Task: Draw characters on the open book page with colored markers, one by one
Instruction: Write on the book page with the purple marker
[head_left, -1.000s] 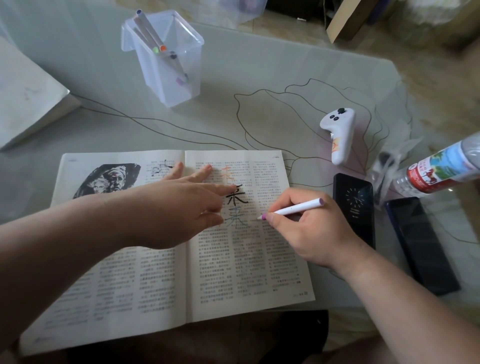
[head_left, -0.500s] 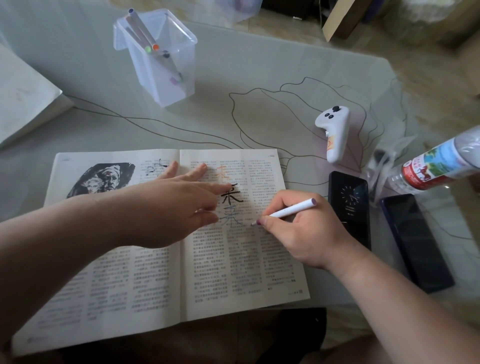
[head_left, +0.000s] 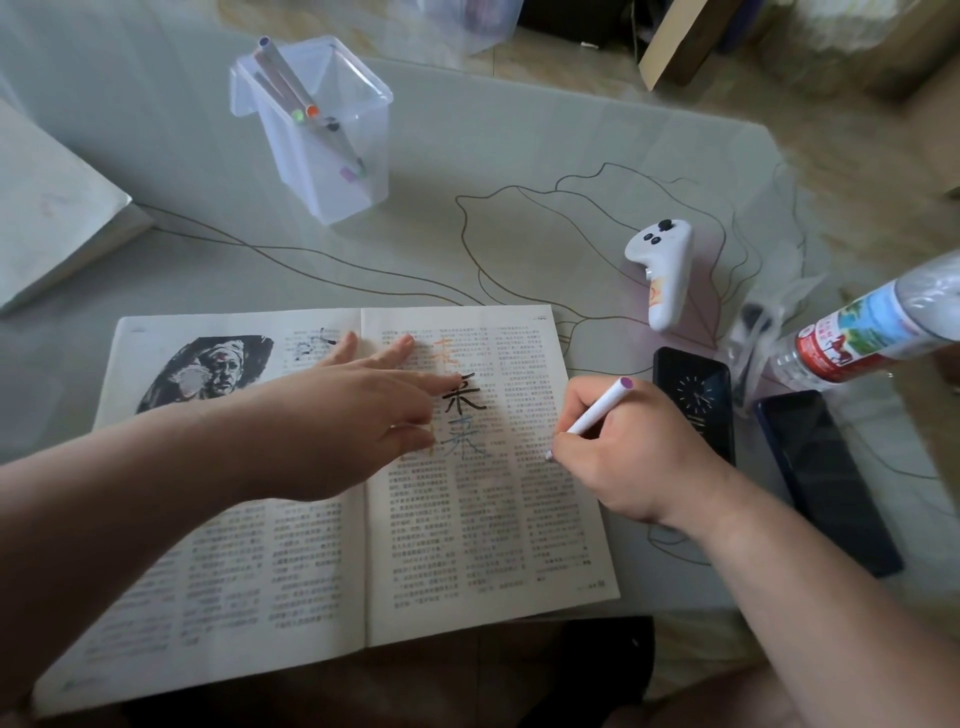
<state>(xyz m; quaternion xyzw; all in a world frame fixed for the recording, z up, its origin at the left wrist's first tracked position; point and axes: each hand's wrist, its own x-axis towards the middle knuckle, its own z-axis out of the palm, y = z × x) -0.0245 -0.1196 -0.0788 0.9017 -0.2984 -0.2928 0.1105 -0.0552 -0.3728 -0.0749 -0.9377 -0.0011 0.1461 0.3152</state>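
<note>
Open book (head_left: 332, 519) lying flat on the counter (head_left: 519, 156), near edge overhanging. Left hand (head_left: 358, 415) spread, fingers pressing the right page beside three drawn characters (head_left: 460, 402). Right hand (head_left: 623, 452) pinching a purple-capped marker (head_left: 597, 413) low near the tip, tip at the page. Likely light, stiff and smooth, so best gripped close to the tip; thin paper probably shifts unless held down. More markers in a clear holder (head_left: 322, 130).

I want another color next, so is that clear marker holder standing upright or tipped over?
Upright: the clear holder stands on its base on the table, with markers leaning inside it.
</note>
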